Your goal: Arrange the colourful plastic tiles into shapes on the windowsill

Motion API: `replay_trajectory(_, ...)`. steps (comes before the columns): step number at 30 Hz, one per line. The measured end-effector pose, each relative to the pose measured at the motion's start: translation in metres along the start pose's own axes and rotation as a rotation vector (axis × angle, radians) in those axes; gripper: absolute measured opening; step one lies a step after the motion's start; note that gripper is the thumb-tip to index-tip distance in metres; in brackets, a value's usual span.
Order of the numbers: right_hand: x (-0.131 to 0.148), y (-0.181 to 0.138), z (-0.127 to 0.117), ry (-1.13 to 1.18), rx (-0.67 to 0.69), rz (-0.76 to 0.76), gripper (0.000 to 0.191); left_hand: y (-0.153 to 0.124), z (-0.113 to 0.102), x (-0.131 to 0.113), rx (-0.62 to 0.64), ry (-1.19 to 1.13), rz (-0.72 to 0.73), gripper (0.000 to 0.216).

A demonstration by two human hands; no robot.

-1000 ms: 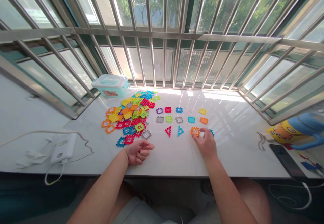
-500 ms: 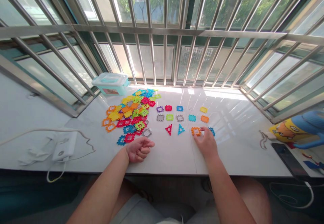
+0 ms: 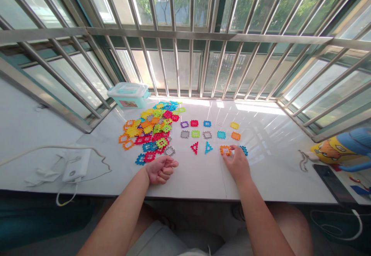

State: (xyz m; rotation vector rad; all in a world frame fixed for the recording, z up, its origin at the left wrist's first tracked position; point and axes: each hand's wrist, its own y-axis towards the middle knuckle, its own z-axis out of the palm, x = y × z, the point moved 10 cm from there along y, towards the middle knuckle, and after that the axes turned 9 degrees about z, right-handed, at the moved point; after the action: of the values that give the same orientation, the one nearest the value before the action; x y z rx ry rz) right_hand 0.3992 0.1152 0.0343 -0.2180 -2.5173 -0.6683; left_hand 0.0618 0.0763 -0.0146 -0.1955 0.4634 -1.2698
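Note:
My right hand (image 3: 238,164) pinches the edge of an orange window-shaped building tile (image 3: 225,150) at the table's right middle. Just behind those fingers a blue tile (image 3: 243,150) shows in part. Loosely curled, my left hand (image 3: 161,170) rests on the table, with nothing visible in it. Beside it lie a grey tile (image 3: 169,150) and a heap of colourful interlocking tiles (image 3: 150,132). Between the hands and farther back, separate tiles sit in rows, among them a red triangle (image 3: 194,148), a blue triangle (image 3: 208,148) and a turquoise square (image 3: 221,134).
A lidded turquoise box (image 3: 129,95) stands at the back left by the barred window. On the left lies a white power bank (image 3: 77,165) with a cable. To the right are a phone (image 3: 333,184) and a blue-and-yellow bottle (image 3: 342,146).
Both hands keep their place and grip on the table. The whole view has shifted very slightly; the tiles stay as they were.

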Motion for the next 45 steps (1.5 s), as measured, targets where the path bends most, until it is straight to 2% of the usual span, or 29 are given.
replay_trajectory(9,0.0051,-0.0002,0.0019,-0.029,0.014,-0.038,0.043,-0.0006,0.0036,0.0007,0.029,-0.048,-0.013,0.019)
replay_trajectory(15,0.0068,-0.0001,0.0009,-0.028,0.017,-0.039,0.043,0.0001,-0.0001,-0.0005,-0.007,-0.01,0.005,0.022)
replay_trajectory(25,0.0047,-0.0006,0.0062,-0.09,0.029,-0.027,0.061,0.0008,-0.003,-0.0011,-0.053,-0.005,0.017,0.022)
replay_trajectory(45,0.0061,-0.0001,0.0067,-0.133,0.014,-0.021,0.043,0.0013,-0.0009,-0.0022,-0.015,-0.002,0.027,0.023)
